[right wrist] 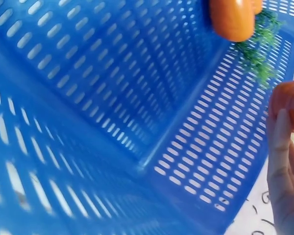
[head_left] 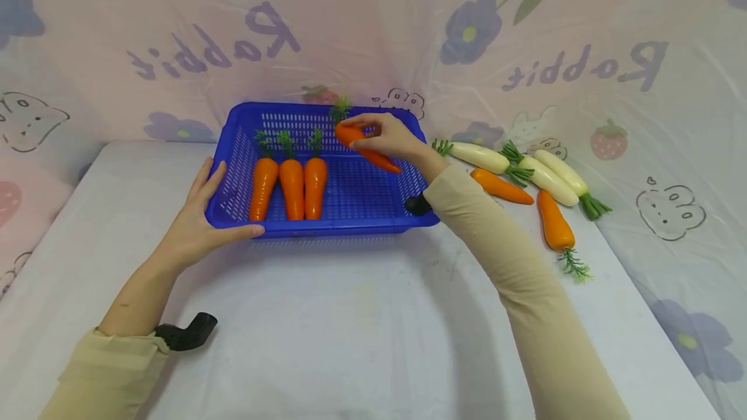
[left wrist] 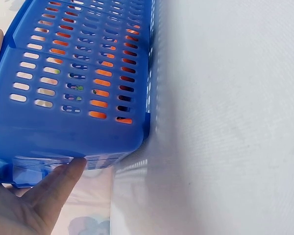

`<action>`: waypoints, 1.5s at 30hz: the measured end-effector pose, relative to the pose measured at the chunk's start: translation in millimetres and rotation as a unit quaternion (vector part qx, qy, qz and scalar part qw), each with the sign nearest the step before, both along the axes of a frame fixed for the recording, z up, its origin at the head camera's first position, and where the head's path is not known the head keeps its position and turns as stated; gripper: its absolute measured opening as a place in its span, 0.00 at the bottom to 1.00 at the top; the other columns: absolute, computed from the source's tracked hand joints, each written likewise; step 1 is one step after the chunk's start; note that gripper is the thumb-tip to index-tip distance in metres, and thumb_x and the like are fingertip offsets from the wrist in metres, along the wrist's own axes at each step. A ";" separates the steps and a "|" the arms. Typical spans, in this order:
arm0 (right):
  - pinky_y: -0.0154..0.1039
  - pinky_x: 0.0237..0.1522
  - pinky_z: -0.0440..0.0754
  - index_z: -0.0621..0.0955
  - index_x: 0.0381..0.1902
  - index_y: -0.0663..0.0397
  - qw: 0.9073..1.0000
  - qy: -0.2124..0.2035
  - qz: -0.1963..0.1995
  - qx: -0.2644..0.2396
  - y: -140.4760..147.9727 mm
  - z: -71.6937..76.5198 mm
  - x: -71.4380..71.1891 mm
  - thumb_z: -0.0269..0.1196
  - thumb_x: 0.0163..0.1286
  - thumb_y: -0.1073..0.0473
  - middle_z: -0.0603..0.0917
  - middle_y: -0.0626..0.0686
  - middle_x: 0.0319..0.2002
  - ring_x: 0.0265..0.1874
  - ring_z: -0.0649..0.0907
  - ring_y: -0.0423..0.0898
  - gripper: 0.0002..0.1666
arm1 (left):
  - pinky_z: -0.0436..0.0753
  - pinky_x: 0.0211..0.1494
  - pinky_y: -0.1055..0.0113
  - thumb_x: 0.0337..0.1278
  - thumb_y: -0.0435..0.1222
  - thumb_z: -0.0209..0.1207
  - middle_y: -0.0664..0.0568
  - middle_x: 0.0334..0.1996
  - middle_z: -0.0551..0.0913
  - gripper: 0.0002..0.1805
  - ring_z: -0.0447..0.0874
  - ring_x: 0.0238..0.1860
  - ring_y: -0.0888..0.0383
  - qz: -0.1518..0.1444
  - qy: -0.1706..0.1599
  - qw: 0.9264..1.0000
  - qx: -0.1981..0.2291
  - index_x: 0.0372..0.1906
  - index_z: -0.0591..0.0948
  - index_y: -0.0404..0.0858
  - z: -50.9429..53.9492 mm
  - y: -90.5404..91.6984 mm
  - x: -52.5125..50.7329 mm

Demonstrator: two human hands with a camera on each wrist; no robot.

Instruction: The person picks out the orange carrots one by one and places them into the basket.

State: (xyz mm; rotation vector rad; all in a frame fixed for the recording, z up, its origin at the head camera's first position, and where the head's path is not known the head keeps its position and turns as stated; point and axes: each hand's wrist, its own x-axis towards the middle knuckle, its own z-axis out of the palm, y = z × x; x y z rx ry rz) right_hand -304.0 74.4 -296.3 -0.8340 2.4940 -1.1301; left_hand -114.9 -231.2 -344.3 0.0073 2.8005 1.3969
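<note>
In the head view, my left hand is spread at the near left corner of a blue plastic basket. Its straight thumb touches the front rim and its fingers extend along the left side; fingertips meet the wall in the left wrist view. Three carrots with green tops lie side by side in the basket's left half. Over the right half, my right hand pinches another carrot, its tip pointing down to the right and its leafy top at the back rim.
To the right of the basket, three white radishes lie on the white table. Two more carrots lie among and in front of them. A printed curtain hangs behind the table.
</note>
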 end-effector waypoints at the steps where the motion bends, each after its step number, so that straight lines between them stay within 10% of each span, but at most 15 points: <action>1: 0.42 0.48 0.82 0.77 0.62 0.43 1.000 -0.003 0.001 0.005 -1.0 -1.8 -0.4 0.63 0.65 0.54 0.78 0.53 0.58 0.51 0.77 0.50 0.26 | 0.43 0.65 0.24 0.44 0.49 0.72 0.59 0.76 0.24 0.63 0.26 0.76 0.38 0.000 0.000 1.000 0.001 0.76 0.37 0.57 -0.2 -0.2 0.1; 37: 0.49 0.67 0.70 0.71 0.68 0.47 0.981 -0.093 0.085 0.146 -17.8 -30.5 -2.3 0.64 0.64 0.56 0.68 0.56 0.67 0.66 0.67 0.53 0.33 | 0.41 0.67 0.26 0.43 0.48 0.72 0.59 0.76 0.24 0.64 0.24 0.76 0.40 -0.005 0.003 1.000 0.013 0.76 0.37 0.56 -2.2 -0.6 -0.9; 45: 0.44 0.57 0.80 0.68 0.70 0.46 0.979 -0.137 0.077 0.129 -18.4 -34.4 -3.0 0.66 0.62 0.60 0.66 0.57 0.68 0.59 0.74 0.52 0.38 | 0.40 0.66 0.25 0.43 0.47 0.72 0.60 0.76 0.24 0.64 0.24 0.76 0.40 -0.005 0.005 1.000 0.014 0.76 0.37 0.56 -2.2 -0.5 -0.3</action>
